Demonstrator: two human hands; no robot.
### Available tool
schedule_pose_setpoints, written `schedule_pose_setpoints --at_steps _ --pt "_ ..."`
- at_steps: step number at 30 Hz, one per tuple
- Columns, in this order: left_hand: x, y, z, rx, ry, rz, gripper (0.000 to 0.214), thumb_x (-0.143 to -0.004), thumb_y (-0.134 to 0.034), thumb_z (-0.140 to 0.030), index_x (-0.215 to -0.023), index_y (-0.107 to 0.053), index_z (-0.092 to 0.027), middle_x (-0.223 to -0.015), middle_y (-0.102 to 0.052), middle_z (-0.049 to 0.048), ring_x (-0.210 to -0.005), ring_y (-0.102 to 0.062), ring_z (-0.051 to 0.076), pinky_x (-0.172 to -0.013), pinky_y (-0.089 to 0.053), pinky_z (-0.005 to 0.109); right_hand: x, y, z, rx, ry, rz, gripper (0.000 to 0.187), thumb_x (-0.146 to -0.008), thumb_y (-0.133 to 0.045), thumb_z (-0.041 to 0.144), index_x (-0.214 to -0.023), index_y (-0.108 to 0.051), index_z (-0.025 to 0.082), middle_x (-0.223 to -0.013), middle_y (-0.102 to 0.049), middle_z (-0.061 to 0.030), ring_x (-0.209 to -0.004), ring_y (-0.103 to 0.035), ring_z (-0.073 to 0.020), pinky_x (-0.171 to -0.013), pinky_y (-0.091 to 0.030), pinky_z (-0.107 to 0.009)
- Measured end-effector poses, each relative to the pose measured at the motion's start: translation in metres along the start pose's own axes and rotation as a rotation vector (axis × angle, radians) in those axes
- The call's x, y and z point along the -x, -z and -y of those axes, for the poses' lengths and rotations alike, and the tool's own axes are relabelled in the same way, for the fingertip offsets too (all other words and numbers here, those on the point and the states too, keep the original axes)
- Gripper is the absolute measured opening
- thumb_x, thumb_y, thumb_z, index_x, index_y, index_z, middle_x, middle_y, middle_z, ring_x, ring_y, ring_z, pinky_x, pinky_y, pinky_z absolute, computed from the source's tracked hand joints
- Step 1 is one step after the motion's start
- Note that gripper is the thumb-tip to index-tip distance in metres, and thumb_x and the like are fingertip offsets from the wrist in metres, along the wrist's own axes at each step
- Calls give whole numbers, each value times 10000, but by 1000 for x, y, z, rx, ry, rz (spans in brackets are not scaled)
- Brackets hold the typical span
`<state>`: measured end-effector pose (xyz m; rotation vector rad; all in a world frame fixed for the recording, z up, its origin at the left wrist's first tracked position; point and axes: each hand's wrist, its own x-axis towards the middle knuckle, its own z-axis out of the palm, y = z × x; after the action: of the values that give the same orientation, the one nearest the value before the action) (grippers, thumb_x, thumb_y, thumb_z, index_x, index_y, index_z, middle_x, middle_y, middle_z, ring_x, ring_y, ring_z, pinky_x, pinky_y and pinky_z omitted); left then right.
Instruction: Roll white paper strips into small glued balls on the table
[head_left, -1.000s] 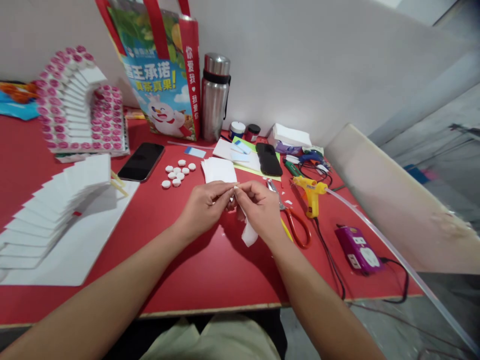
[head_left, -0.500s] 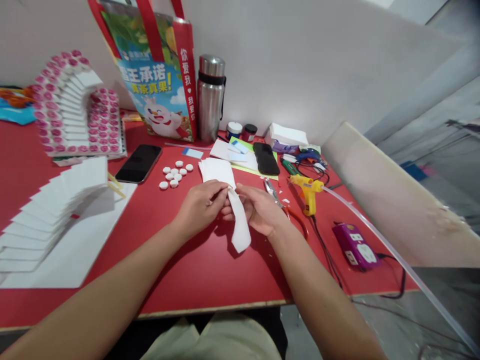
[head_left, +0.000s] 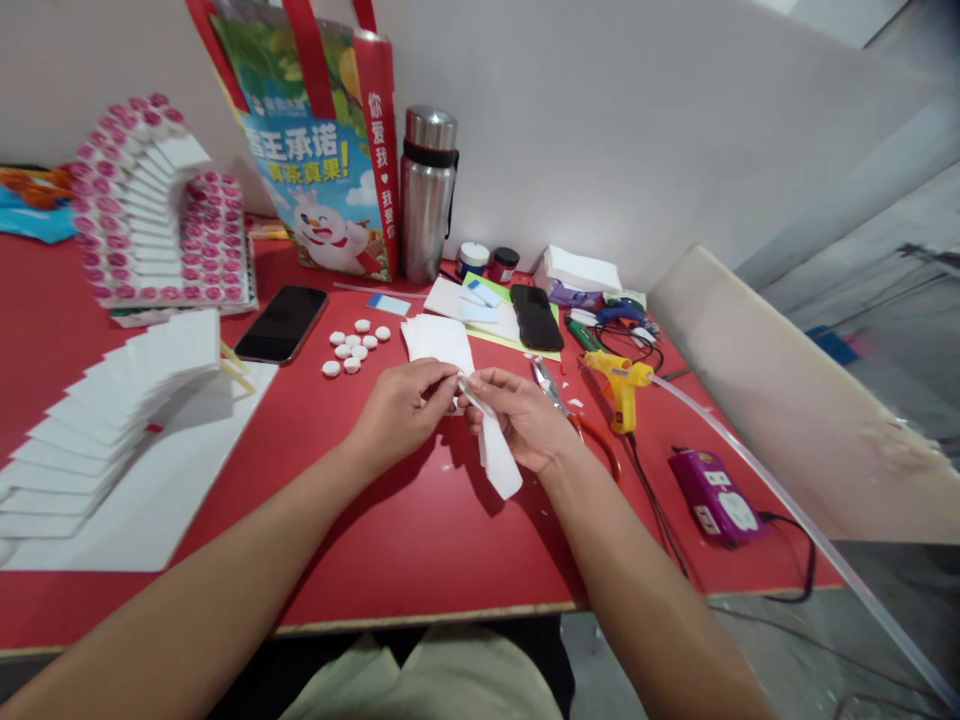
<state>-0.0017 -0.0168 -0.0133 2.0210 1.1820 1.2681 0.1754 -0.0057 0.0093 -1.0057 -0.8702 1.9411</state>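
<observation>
Pinched between left hand (head_left: 405,405) and right hand (head_left: 525,420), a white paper strip (head_left: 499,455) is held. Scissors (head_left: 574,420) are seen at 3 o'clock.

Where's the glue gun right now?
Head view: yellow glue gun sits right of the right hand, between the scissors and purple power strip.

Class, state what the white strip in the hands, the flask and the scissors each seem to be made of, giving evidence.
White strip: probably paper or thin foam sheet, matte; it curves softly without creasing. Flask: brushed stainless steel, judging by its grey sheen. Scissors: shiny metal blades; glossy red handles, likely plastic.
</observation>
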Motion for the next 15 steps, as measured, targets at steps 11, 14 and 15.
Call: schedule_pose_setpoints --at_steps 11,14,15 --pt "3 -4 -2 120 126 -64 233 -982 -552 -283 -921 -736 -154 -818 -751 52 -704 -681 157 -669 -510 264 0 2 1 86 -7 -41 328 -687 -903 366 -852 -698 170 -707 -744 -20 -534 -666 -131 -519 -598 -260" --pt "2 -3 2 237 200 -32 239 -969 -575 -316 -969 -739 -142 -805 -752 48 -663 -681 154 -628 -525 257 0 7 3 81 -37 -9 343 -745 -864 440 -876 -700 169 -721 -740 -27 -585 -700 -168 -553 -635 -319" --pt "1 -2 3 248 192 -9 241 -966 -577 -317 -976 -741 -141 -818 -756 50 -672 -683 155 -629 -528 256 0 9 4 80 -47 8 344 -747 -865 442 -872 -706 163 -718 -734 -26 -589 -694 -163 -568 -642 -326"
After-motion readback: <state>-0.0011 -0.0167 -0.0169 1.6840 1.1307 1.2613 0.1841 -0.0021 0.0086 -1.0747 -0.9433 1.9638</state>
